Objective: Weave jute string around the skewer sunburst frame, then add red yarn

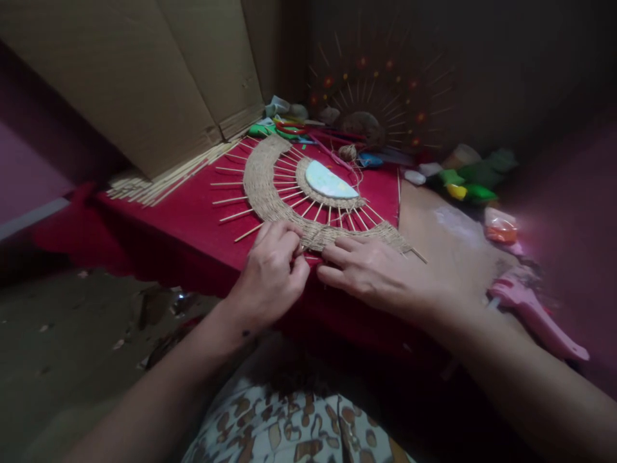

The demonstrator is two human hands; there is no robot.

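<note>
Pinching a thin strand at the woven fan piece (279, 193), left hand (272, 273) has fingers closed on it at the tabletop's (193, 218) near edge. Right hand (371, 270) lies flat, fingers spread, pressing the weave just beside. Strand itself is barely visible between the fingertips. Red cloth covers the tabletop; cardboard (144, 77) leans at the far left corner; room is dim.

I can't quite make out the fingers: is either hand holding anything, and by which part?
The left hand pinches the twine at the near edge of the woven piece. The right hand lies flat, pressing that edge down, gripping nothing.
</note>
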